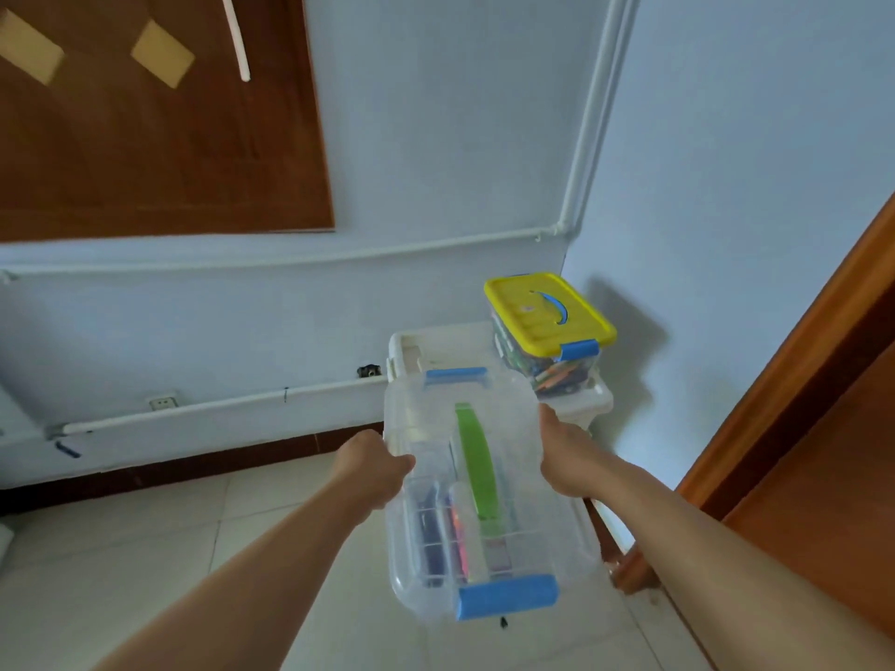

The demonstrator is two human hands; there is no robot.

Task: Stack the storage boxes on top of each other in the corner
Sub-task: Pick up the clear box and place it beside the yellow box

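Clear storage box, green-handled with blue latches and pens showing through its walls, hangs nearest me, clamped between my left hand and right hand on its long sides. I judge I'm mid-carry: next I need it lowered level onto the yellow-lidded box, which sits on a white bin in the corner.

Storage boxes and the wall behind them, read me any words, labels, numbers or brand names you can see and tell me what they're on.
No readable text anywhere.
Yellow lid: a small round sticker or emboss, too blurred to read.
Clear box held in both hands: colourful contents inside, no legible print.
Wall socket: no visible marking.
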